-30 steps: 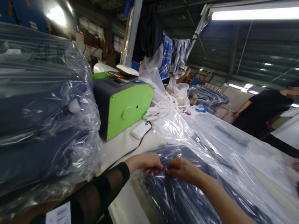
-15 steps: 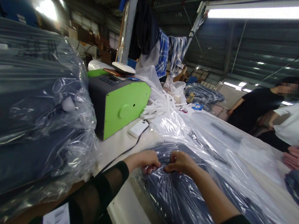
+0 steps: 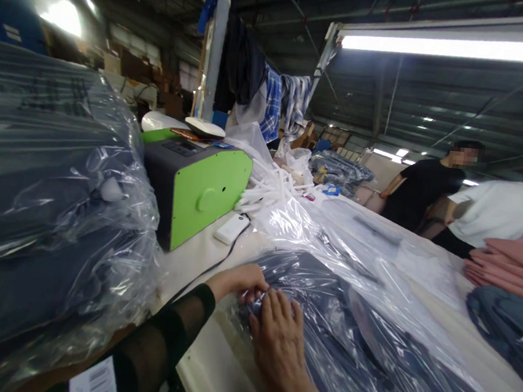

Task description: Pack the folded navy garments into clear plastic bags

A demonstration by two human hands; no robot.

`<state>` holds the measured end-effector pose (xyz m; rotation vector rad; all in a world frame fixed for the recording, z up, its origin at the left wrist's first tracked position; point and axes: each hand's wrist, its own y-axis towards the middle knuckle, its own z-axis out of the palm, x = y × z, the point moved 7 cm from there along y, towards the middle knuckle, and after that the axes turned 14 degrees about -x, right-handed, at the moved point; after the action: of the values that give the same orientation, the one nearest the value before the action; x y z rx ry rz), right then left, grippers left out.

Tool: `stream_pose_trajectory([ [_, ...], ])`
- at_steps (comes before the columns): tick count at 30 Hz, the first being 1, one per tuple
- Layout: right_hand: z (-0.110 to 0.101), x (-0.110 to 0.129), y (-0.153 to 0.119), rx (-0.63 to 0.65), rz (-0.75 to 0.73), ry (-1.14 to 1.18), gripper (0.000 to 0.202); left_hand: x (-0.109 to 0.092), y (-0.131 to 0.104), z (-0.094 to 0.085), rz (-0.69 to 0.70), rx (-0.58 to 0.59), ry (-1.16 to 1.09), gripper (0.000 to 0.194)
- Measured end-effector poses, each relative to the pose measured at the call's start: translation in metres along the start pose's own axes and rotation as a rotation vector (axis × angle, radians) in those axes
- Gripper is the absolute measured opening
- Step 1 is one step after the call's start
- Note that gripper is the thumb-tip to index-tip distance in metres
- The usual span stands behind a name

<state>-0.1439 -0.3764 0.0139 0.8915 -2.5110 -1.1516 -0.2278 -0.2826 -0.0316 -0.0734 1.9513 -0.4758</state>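
Dark clothing in a clear plastic bag [image 3: 345, 333] lies on the white table [image 3: 214, 351] in front of me. My left hand [image 3: 248, 281] is closed on the near left edge of the bag, its fingers curled in a pinch on the plastic. Right beside it, my right hand [image 3: 279, 330] rests back up over the same edge, fingers bent and close together against the plastic. Its fingertips and thumb are partly hidden, so what it grips is hard to make out.
Stacked plastic-wrapped dark bundles [image 3: 56, 213] stand at left. Behind are a green and black machine [image 3: 211, 191], a white device [image 3: 232, 228] with a cable, white strips [image 3: 271, 188] and loose plastic. Folded pink cloth [image 3: 514, 263] and two people are at right.
My right hand has moved left and nearer, turning from a pinch to lying back up beside my left hand. My left hand stays at the bag's edge. The view has shifted slightly right.
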Motion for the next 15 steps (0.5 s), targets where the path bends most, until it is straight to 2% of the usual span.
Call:
stream_pose_trajectory([
  [2, 0.0, 0.015, -0.008, -0.052, -0.032, 0.041, 0.035, -0.001, 0.0, -0.001, 0.021, -0.01, 0.018, 0.031],
  [4, 0.002, 0.021, -0.009, 0.05, 0.0, 0.147, 0.037, -0.003, -0.001, -0.002, 0.052, -0.032, 0.049, 0.03],
  [7, -0.001, 0.016, -0.016, 0.251, 0.121, 0.237, 0.046, -0.004, 0.0, -0.002, 0.07, -0.041, 0.148, 0.035],
  [9, -0.01, 0.013, -0.027, 0.267, 0.116, 0.29, 0.05, -0.003, 0.0, -0.001, 0.069, -0.036, 0.26, 0.037],
  [10, -0.019, 0.013, -0.034, 0.206, 0.073, 0.313, 0.046, -0.004, 0.001, -0.001, 0.072, -0.037, 0.332, 0.039],
  [12, -0.046, 0.006, -0.053, -0.053, -0.046, 0.25, 0.031, -0.008, 0.0, -0.002, 0.102, -0.051, 0.503, 0.042],
  [14, -0.079, -0.008, -0.081, -0.326, -0.128, 0.016, 0.023, -0.019, -0.004, -0.003, 0.198, -0.086, 0.686, 0.039],
  [15, -0.092, -0.016, -0.097, -0.384, -0.153, -0.132, 0.023, -0.027, -0.007, -0.003, 0.27, -0.113, 0.776, 0.032],
])
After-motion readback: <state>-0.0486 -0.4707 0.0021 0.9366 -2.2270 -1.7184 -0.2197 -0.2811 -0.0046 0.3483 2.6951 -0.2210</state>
